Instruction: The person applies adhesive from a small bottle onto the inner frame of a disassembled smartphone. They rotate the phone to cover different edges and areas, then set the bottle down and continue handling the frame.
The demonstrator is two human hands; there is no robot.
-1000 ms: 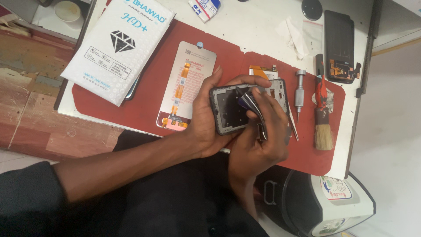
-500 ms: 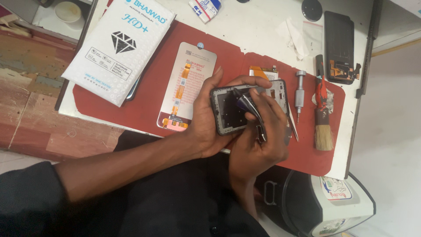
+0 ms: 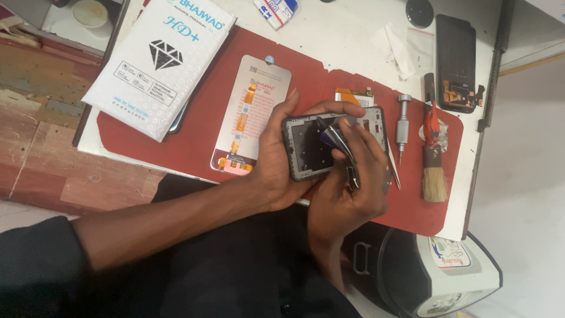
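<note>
The left hand (image 3: 276, 159) is wrapped around a dark phone frame (image 3: 306, 147), fingers curled over its top edge, holding it above the near edge of the red mat (image 3: 176, 135). The right hand (image 3: 347, 194) is closed on metal tweezers (image 3: 341, 147), whose tips rest inside the frame.

Just behind the frame lies an orange flex part (image 3: 351, 96), partly hidden by the fingers. To the left a replacement screen (image 3: 250, 112) lies flat on the mat, touching the left hand's side. Farther left a white box (image 3: 159, 65) overhangs the mat's corner. To the right, near the right hand, stand a silver screwdriver (image 3: 403, 123) and a brush (image 3: 432, 159), side by side; a second pair of tweezers (image 3: 393, 168) lies between hand and screwdriver. A dark phone back (image 3: 455, 59) sits at the far right edge of the white table (image 3: 347, 35).

Bare mat shows between the screen and the box, and below the brush. A white machine (image 3: 441, 271) sits below the table edge.
</note>
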